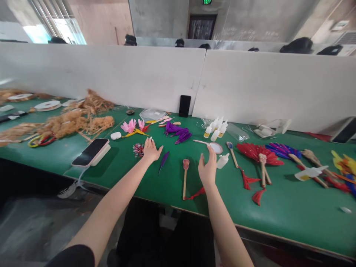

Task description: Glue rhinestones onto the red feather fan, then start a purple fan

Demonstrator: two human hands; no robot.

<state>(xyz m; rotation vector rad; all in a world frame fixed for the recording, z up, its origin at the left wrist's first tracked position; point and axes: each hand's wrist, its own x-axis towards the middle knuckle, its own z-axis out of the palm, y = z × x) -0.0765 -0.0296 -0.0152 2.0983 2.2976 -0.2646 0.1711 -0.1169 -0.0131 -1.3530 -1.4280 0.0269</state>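
Observation:
My left hand [151, 150] is open, palm down over the green table, its fingers spread beside a small heap of multicoloured bits [138, 150]. A single purple feather [164, 160] lies just to its right. My right hand [208, 168] is also open and empty, thumb apart from the fingers. Close to its fingertips are a round white hand mirror or paddle [216, 148] and a white glue bottle [223, 161]. Between my hands a wooden stick with a reddish spoon-shaped head [185, 178] lies on the table, a red tassel [197, 193] at its lower end.
Purple feathers [178, 132], pink feathers [130, 126] and several glue bottles [215, 128] lie farther back. Finished-looking red feather fans [260, 154] are at right. A phone on a power bank [91, 152], scissors [41, 141] and brown fibre [66, 124] are at left. A white partition [111, 74] stands behind.

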